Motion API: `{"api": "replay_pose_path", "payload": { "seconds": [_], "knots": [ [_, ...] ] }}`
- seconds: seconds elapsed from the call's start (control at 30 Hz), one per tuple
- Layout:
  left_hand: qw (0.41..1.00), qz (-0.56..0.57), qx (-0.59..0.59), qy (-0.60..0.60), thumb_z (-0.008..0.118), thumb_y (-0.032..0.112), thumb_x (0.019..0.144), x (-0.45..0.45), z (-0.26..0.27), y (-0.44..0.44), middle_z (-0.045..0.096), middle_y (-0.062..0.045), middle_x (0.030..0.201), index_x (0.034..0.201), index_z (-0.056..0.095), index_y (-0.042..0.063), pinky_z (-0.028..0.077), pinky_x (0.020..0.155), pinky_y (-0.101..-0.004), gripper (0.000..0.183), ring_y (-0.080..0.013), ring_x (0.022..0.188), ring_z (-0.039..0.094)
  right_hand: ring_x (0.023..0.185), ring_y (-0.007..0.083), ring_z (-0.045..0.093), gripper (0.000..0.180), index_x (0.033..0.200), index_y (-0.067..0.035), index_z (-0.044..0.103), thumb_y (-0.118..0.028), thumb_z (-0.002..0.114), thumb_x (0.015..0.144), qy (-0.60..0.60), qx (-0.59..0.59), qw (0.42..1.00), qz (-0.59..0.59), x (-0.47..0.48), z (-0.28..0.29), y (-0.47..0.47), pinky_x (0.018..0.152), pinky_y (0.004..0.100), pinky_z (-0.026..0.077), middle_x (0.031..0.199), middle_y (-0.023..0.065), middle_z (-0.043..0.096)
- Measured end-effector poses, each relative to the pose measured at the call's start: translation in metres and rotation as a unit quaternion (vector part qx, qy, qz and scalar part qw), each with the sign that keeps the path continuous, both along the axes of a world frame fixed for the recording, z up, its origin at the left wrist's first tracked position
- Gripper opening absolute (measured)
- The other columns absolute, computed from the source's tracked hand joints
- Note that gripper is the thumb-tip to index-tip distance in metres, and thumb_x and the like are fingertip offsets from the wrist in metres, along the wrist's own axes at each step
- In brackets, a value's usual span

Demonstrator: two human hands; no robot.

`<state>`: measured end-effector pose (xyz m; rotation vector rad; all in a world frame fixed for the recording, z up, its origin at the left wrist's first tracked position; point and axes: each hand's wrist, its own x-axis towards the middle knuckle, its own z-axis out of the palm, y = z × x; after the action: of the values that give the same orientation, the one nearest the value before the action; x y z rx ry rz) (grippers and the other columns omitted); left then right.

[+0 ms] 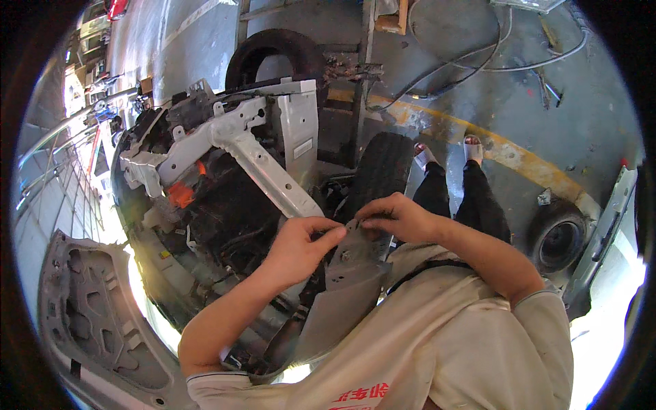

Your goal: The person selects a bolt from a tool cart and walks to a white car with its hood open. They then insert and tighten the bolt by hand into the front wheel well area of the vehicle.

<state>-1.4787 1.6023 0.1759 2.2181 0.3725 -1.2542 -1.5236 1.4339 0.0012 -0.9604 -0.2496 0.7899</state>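
A grey metal body panel [335,310], probably a fender, lies along the car's side in front of my body. The thumb and forefinger of my left hand [302,248] pinch its narrow far end. On the other side of that same end, my right hand [402,218] grips the edge between thumb and fingers. Whether a small part is also held there is too small to tell. Just beyond my fingers stands a car tyre [376,171]. A pale metal body rail [274,177] slopes across the stripped engine bay [225,215] towards my left hand.
A car hood [110,318] leans at the left, inner side showing. Beyond the car are a loose tyre [274,48] and a metal frame [364,87]. A wheel [558,236] and a long panel [607,230] are at right. Hoses [461,64] cross the floor.
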Motion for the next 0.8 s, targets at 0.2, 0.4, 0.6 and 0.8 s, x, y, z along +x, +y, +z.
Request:
{"api": "replay_pose_path", "payload": {
  "seconds": [0.2,0.4,0.6,0.8],
  "knots": [
    [1.000,0.005,0.009,0.002,0.064,0.021,0.089,-0.002,0.000,0.000,0.068,-0.008,0.079,0.100,0.068,-0.004,0.047,0.067,-0.0261,0.027,-0.0084,0.072,0.057,0.088,0.0161,0.063,0.024,0.108,0.003,0.063,-0.010,0.063,0.089,0.016,-0.001,0.999,0.033,0.006,0.001,-0.003,0.080,0.0302,0.050,0.096,0.0119,0.068],
    [1.000,-0.001,0.003,-0.014,0.064,0.020,0.089,-0.004,-0.002,-0.001,0.068,-0.008,0.080,0.101,0.066,-0.005,0.047,0.068,-0.0260,0.028,-0.0091,0.073,0.057,0.093,0.0188,0.063,0.026,0.107,0.002,0.065,-0.015,0.066,0.087,-0.008,0.020,0.999,0.029,0.004,-0.010,0.002,0.086,0.0316,0.048,0.101,0.0138,0.068],
    [1.000,0.015,0.005,-0.016,0.065,0.019,0.089,-0.006,-0.003,-0.001,0.068,-0.009,0.082,0.101,0.065,-0.006,0.047,0.069,-0.0258,0.028,-0.0097,0.075,0.058,0.088,0.0134,0.060,0.024,0.105,0.002,0.065,-0.014,0.066,0.087,-0.034,0.050,0.998,0.015,0.004,-0.016,0.005,0.081,0.0295,0.048,0.095,0.0089,0.068],
    [0.998,0.053,0.020,0.013,0.065,0.018,0.089,-0.003,0.002,-0.011,0.067,-0.006,0.082,0.100,0.066,-0.006,0.047,0.071,-0.0252,0.027,-0.0094,0.076,0.058,0.088,0.0179,0.062,0.025,0.104,0.002,0.065,-0.016,0.067,0.086,-0.020,0.057,0.998,0.014,0.003,-0.016,0.005,0.082,0.0316,0.048,0.096,0.0101,0.068]
  ]
}}
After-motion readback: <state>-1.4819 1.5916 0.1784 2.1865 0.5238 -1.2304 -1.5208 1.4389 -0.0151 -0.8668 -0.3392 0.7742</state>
